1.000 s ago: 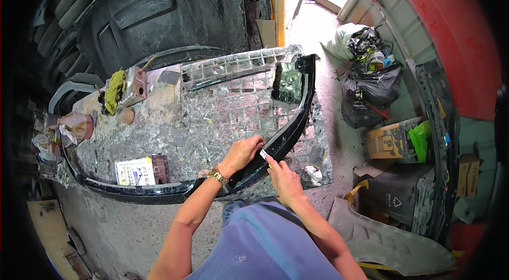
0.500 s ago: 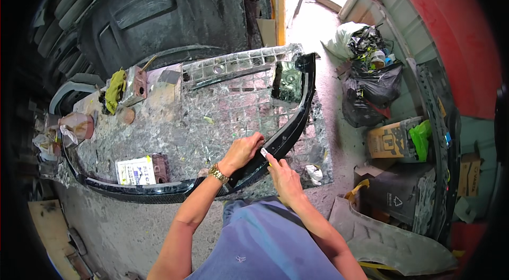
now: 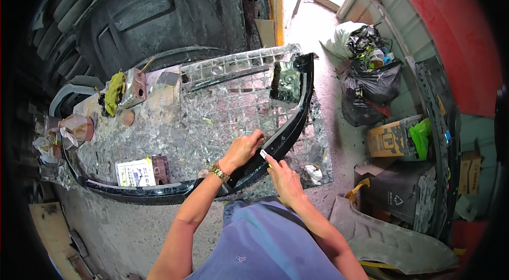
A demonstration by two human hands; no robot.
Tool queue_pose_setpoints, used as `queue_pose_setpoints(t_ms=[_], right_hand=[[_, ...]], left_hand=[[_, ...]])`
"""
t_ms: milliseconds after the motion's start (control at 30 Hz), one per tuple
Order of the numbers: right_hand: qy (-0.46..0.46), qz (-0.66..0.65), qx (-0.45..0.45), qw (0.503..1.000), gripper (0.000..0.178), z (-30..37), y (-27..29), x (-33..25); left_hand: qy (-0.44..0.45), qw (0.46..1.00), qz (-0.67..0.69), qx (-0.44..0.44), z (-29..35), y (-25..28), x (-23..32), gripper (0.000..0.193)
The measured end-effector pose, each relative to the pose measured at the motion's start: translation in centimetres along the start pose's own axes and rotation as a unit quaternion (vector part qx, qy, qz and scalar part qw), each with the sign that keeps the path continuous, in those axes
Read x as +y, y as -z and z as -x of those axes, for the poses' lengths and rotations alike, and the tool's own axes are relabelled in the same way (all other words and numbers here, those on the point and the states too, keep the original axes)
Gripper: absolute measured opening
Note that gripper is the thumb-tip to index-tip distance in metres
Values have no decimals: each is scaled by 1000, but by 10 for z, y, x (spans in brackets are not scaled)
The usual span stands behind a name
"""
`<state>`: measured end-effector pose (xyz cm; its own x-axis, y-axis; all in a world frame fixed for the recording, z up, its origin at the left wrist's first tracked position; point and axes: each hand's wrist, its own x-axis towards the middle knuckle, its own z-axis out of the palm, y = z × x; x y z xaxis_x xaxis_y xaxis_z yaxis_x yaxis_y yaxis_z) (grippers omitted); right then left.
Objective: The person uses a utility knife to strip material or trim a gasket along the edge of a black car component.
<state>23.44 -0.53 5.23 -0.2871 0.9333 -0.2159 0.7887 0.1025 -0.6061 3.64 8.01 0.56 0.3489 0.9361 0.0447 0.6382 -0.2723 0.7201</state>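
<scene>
A long curved black trim piece (image 3: 289,134), like a car's front lip with a carbon-weave face, lies along the near and right edges of a worn, stained table (image 3: 212,116). My right hand (image 3: 286,179) is closed around a small tool with a white end (image 3: 263,153), its tip against the trim's inner edge; a bit of yellow shows by the fingers. Just left of it, my left hand (image 3: 243,151), with a gold watch on the wrist, is curled at the trim's inner edge. Its fingertips are pressed together, and what they pinch is hidden.
On the table are a white printed card (image 3: 135,172), a metal can (image 3: 134,88) with a yellow-green cloth (image 3: 114,94), a stained tub (image 3: 77,129) and a crumpled white wad (image 3: 313,174). Trash bags (image 3: 371,89), boxes (image 3: 392,137) and a grey fender panel (image 3: 387,243) stand at right.
Both hands hold nearly the same place at the trim. The right hand and its tool have shifted very slightly; the whole view has moved a little.
</scene>
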Motion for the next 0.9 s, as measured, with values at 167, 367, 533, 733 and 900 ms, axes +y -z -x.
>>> queue_pose_setpoints(t_ms=[167,367,533,733,900], right_hand=[[9,7,8,1000,45,-3,-4,2],[-1,13,-11,1000,46,3,-1,-1],[18,9,16,1000,46,-7,-5,3],[19,13,22,999,47,-5,-2,-2],[-5,19,-16,1000,46,3,2,-2]], left_hand=[[9,1000,1,9,0,-3,-3,15],[9,1000,-9,8,-3,-4,-5,16],[10,1000,-6,6,-5,-2,-1,16],[17,1000,-15,1,-6,1,1,16],[-9,999,-32,18,-6,-3,5,16]])
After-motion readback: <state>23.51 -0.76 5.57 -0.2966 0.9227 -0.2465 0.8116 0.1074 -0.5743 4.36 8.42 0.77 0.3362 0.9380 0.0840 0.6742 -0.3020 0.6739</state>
